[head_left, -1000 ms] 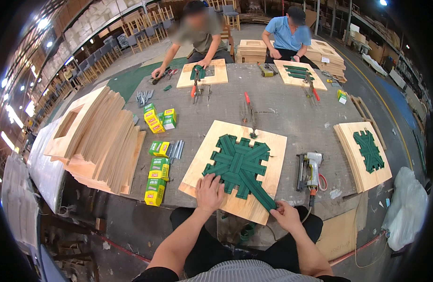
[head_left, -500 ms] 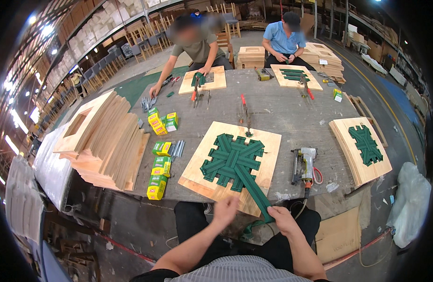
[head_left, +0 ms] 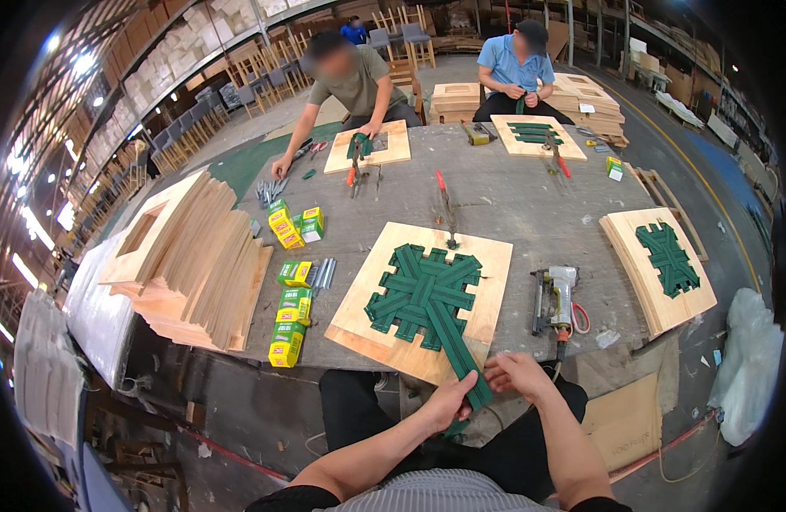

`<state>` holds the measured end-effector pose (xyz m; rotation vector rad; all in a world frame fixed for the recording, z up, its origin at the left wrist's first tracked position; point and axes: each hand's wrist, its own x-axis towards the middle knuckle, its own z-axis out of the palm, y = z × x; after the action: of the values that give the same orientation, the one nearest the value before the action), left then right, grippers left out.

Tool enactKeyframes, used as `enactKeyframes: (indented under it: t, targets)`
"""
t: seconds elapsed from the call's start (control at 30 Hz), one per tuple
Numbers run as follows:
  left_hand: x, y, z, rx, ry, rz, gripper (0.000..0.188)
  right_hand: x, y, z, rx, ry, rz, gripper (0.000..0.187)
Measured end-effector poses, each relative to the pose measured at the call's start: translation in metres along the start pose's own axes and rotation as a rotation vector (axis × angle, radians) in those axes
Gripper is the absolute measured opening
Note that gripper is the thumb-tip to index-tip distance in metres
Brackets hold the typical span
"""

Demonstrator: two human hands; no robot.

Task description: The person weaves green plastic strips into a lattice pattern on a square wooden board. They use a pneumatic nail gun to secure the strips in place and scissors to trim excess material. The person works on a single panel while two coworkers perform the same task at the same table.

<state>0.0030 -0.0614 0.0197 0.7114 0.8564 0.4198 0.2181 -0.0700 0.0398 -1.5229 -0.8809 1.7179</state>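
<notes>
Your left hand (head_left: 448,401) and right hand (head_left: 519,375) both pinch the free end of a dark green woven webbing strap (head_left: 461,363), which hangs off the near edge of a square plywood panel (head_left: 487,256) on the grey worktable (head_left: 529,196). The strap runs up into a crossed green lattice (head_left: 423,294) on the panel. Small yellow-and-green cardboard boxes (head_left: 292,311) lie in a row left of the panel; a grey pneumatic stapler (head_left: 553,294) rests to its right.
</notes>
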Motion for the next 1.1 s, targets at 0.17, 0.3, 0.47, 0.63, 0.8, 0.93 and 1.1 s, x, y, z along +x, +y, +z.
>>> enactKeyframes:
  t: [0.17, 0.3, 0.47, 0.63, 0.8, 0.93, 1.1]
  targets:
    - [0.000, -0.001, 0.004, 0.031, -0.004, 0.016, 0.042, 0.052, -0.040, 0.061, 0.378, -0.280, 0.238, 0.040]
    - [-0.007, -0.001, -0.010, 0.576, 0.249, 0.407, 0.043, 0.086, -0.030, 0.067, 0.439, -0.192, 0.233, 0.032]
    - [-0.008, 0.028, -0.050, 1.166, 0.781, 1.057, 0.029, 0.076, -0.016, 0.079, 0.418, -0.132, 0.174, 0.031]
    - [0.034, 0.031, -0.053, 1.492, 0.790, 1.061, 0.044, 0.043, 0.002, 0.077, 0.244, 0.036, 0.067, 0.032]
    - [0.039, 0.026, -0.053, 1.596, 0.793, 0.943, 0.046, -0.010, 0.050, 0.081, 0.174, 0.139, -0.055, 0.032]
    - [0.043, 0.026, -0.053, 1.609, 0.768, 0.897, 0.043, -0.034, 0.077, 0.079, 0.033, 0.187, -0.133, 0.036]
    - [0.047, 0.025, -0.053, 1.599, 0.778, 0.868, 0.041, -0.052, 0.085, 0.081, -0.109, 0.223, -0.132, 0.038]
